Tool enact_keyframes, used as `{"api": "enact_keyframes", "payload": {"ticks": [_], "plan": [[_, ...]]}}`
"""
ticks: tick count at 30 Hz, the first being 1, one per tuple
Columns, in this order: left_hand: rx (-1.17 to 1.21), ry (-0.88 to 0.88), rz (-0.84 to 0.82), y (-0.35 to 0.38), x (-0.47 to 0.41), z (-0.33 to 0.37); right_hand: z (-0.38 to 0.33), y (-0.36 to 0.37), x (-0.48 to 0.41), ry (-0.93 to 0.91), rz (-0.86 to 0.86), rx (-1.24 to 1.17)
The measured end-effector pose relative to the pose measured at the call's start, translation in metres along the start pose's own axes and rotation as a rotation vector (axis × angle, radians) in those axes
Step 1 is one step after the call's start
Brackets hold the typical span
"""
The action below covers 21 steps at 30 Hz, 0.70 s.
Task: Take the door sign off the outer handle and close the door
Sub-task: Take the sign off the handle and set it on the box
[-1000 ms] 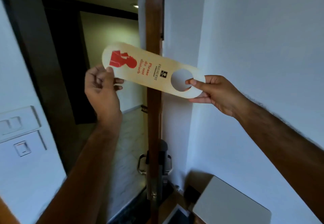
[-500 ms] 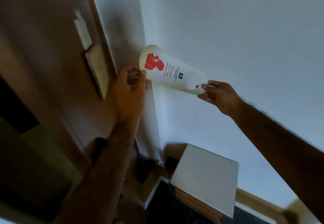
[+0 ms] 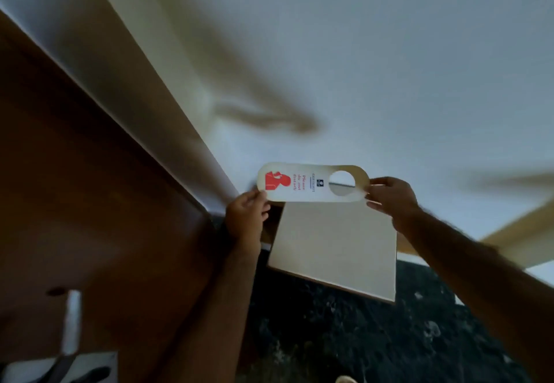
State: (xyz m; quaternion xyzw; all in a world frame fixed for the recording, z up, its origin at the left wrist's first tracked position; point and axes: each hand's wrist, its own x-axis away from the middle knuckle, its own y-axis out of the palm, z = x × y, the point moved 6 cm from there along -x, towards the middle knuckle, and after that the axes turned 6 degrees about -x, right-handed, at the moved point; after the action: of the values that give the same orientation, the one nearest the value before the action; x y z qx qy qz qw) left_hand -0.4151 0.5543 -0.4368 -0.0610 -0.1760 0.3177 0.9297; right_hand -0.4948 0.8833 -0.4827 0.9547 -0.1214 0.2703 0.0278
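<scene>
The door sign (image 3: 305, 184) is a long cream card with a red figure, red lettering and a round hole at its right end. I hold it flat and level in front of me. My left hand (image 3: 246, 218) pinches its left end by the red figure. My right hand (image 3: 389, 197) pinches the right end beside the hole. The brown wooden door (image 3: 90, 203) fills the left of the view, blurred. Its handle is not clearly visible.
A pale square-topped low stand (image 3: 335, 250) sits just below the sign against the white wall (image 3: 359, 53). Dark speckled floor (image 3: 359, 337) lies beneath it. A white blurred object (image 3: 72, 322) shows at the lower left by the door.
My view has swung right and downward, away from the open doorway toward the wall corner and floor. The sign, still in both hands, came down over the low stand and now lies level.
</scene>
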Motion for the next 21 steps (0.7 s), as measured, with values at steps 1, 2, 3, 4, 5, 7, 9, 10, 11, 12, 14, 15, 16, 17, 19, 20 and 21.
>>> {"api": "enact_keyframes", "payload": {"ticks": [1, 2, 3, 4, 5, 7, 9, 10, 11, 12, 14, 15, 16, 17, 19, 20, 21], "plan": [[-0.004, -0.063, -0.028, 0.014, -0.012, -0.036, 0.032, -0.003, -0.02, 0.03, 0.0, 0.018], [-0.007, -0.123, -0.054, 0.027, -0.022, -0.066, 0.06, -0.007, -0.038, 0.063, 0.009, 0.043], [-0.026, -0.173, -0.073, 0.042, -0.035, -0.104, 0.096, -0.011, -0.059, 0.098, 0.019, 0.054], [-0.051, -0.204, -0.083, 0.049, -0.041, -0.127, 0.117, -0.015, -0.069, 0.127, 0.029, 0.075], [-0.083, -0.229, -0.088, 0.055, -0.047, -0.15, 0.139, -0.018, -0.079, 0.153, 0.029, 0.089], [-0.144, -0.26, -0.086, 0.072, -0.065, -0.201, 0.183, -0.02, -0.106, 0.181, 0.028, 0.119], [-0.181, -0.297, -0.075, 0.086, -0.082, -0.249, 0.223, -0.018, -0.127, 0.211, 0.022, 0.18], [-0.192, -0.31, -0.071, 0.093, -0.09, -0.269, 0.238, -0.018, -0.134, 0.215, 0.025, 0.219], [-0.201, -0.328, -0.07, 0.1, -0.095, -0.289, 0.254, -0.018, -0.141, 0.213, 0.029, 0.268], [-0.206, -0.345, -0.07, 0.106, -0.098, -0.305, 0.265, -0.017, -0.145, 0.198, 0.029, 0.32], [-0.226, -0.381, -0.072, 0.118, -0.102, -0.334, 0.283, -0.016, -0.153, 0.145, 0.031, 0.417], [-0.243, -0.399, -0.068, 0.122, -0.103, -0.345, 0.289, -0.017, -0.156, 0.115, 0.05, 0.454], [-0.247, -0.419, -0.059, 0.125, -0.104, -0.356, 0.296, -0.018, -0.16, 0.089, 0.064, 0.485], [-0.244, -0.443, -0.047, 0.126, -0.104, -0.364, 0.301, -0.02, -0.161, 0.069, 0.073, 0.509], [-0.269, -0.473, -0.044, 0.128, -0.103, -0.374, 0.31, -0.022, -0.164, 0.036, 0.062, 0.576], [-0.298, -0.474, -0.052, 0.128, -0.104, -0.376, 0.311, -0.022, -0.166, 0.01, 0.042, 0.634], [-0.336, -0.467, -0.068, 0.128, -0.105, -0.377, 0.31, -0.02, -0.168, -0.024, 0.011, 0.707]]}}
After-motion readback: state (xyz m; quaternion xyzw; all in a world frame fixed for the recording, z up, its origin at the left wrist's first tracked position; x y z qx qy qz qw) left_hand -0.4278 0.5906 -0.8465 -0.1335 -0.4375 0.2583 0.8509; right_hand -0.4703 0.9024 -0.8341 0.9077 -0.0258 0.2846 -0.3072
